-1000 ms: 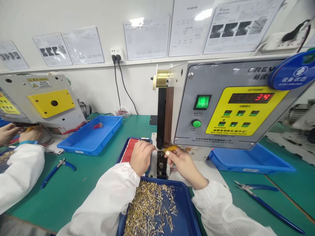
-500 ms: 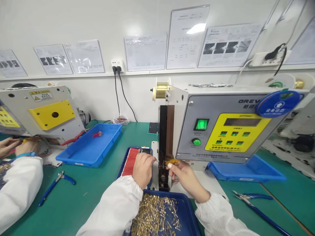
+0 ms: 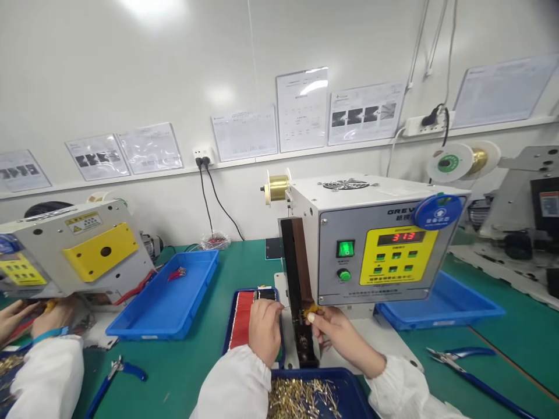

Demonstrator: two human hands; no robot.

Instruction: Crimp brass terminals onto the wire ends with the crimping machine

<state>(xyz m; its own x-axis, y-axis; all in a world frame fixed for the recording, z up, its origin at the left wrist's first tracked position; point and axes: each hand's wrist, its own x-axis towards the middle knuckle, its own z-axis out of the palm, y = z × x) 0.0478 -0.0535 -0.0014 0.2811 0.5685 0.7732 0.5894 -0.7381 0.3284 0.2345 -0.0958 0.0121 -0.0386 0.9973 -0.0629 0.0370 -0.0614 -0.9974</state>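
My left hand pinches a thin wire, barely visible, just left of the crimping press jaw of a GREV terminal machine. My right hand holds a small yellow piece against the jaw from the other side, its exact kind too small to tell. Below my left hand lies a navy tray rim holding a bundle of red wires. Nearer me, a blue tray holds loose brass terminals.
A co-worker's hands work at a neighbouring yellow-panelled machine. Blue trays stand on both sides. Blue-handled pliers lie left and right on the green bench mat.
My view has tilted upward, so the machine and bench sit lower in the frame. Both hands remain at the press jaw, and the red counter digits show again.
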